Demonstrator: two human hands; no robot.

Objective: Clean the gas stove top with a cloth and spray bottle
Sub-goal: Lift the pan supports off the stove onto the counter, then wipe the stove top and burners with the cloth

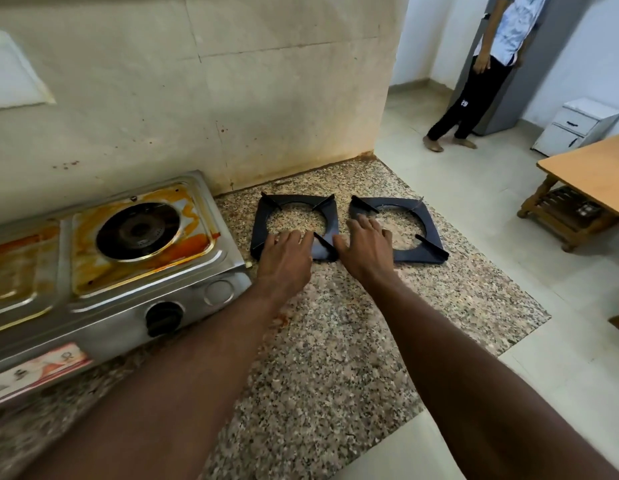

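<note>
Supports off, wiping not begun.
Black square left pan support (260, 223) and right pan support (430, 233) lie side by side on the speckled granite surface (336, 341). My left grip (287, 258) and right grip (365, 252) rest on them, fingers spread, clasping nothing. The steel stove top (218, 258), to their left, shows orange smears. I see no cloth or spray bottle.

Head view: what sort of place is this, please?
Probably a home kitchen: a stained gas stove stands on a speckled stone counter against a wall, with two black burner grates lying beside it.
</note>
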